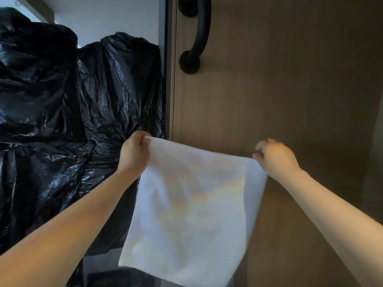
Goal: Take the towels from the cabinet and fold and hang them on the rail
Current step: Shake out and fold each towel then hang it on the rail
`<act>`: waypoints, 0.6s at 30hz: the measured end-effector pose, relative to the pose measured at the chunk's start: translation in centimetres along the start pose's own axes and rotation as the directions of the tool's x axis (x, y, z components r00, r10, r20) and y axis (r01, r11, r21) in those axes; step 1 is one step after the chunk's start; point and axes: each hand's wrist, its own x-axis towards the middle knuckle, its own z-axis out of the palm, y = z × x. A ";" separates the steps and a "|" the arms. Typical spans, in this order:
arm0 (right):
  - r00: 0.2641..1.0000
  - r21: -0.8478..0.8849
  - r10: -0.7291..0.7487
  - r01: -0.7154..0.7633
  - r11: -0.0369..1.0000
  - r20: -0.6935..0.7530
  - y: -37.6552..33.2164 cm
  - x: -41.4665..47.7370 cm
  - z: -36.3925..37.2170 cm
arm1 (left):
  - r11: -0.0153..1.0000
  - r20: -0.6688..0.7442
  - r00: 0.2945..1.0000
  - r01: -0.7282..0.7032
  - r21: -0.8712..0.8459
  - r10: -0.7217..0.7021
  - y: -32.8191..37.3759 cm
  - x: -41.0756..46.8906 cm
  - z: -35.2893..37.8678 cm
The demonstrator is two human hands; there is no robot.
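Wooden door panel (290,90): fills the right half of the view, brown with vertical grain, closed face towards the camera. A grey frame strip (171,79) runs down its left edge.

Black plastic bags (62,100): glossy and crumpled, piled against the left side of the frame strip. They take up most of the left half of the view. A white wall (103,15) shows above them.

Towel (190,204): white, held in the air in front of the lower door panel and spread flat. Its top edge is pulled taut between the two hands and slopes down from left to right. The body hangs freely below, and the lower edge reaches near the bottom of the view. Its left side overlaps the bags. A paler strip runs down its right side; cannot tell whether it is a folded layer.

Forearms: both bare, entering from the bottom corners and reaching up and forward.

Left grip (134,154): fingers curled tight round the top left corner of the towel, the knuckles just beside the bags.

Right grip (275,158): narrow, pinching the top right corner between thumb and fingertips, the other fingers loosely bent above.

Door handle (199,34): black curved bar near the panel's top left, well above the towel.
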 end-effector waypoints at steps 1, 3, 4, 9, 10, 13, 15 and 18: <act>1.000 0.039 -0.002 0.001 0.999 0.019 -0.3 -0.4 0.1 | 1.000 0.016 1.000 -0.025 -0.013 0.025 0.6 -0.7 0.1; 0.999 0.182 -0.035 0.029 0.983 0.035 -1.2 -1.6 0.4 | 0.994 0.078 0.993 -0.085 -0.065 0.090 1.9 -2.3 0.6; 0.997 0.285 -0.053 0.037 0.958 0.048 -2.0 -2.6 0.5 | 0.990 0.133 0.983 -0.117 -0.078 0.127 2.4 -3.3 1.0; 0.967 0.685 -0.138 -0.047 0.727 0.212 -6.2 -8.6 2.1 | 0.987 0.397 0.912 -0.045 -0.157 0.104 3.6 -8.9 2.4; 0.961 0.729 -0.139 -0.085 0.679 0.241 -6.8 -9.8 2.6 | 0.984 0.406 0.910 -0.005 -0.179 0.079 3.7 -9.8 2.4; 0.942 0.802 -0.152 -0.161 0.576 0.299 -8.0 -12.9 3.9 | 0.969 0.445 0.895 0.086 -0.231 0.026 3.7 -12.3 2.1; 0.932 0.829 -0.174 -0.185 0.528 0.319 -8.6 -14.2 4.6 | 0.959 0.515 0.857 0.131 -0.252 0.018 3.7 -13.6 1.7; 0.923 0.868 -0.194 -0.218 0.446 0.332 -9.3 -15.0 5.1 | 0.934 0.575 0.818 0.201 -0.297 0.007 3.9 -15.1 1.2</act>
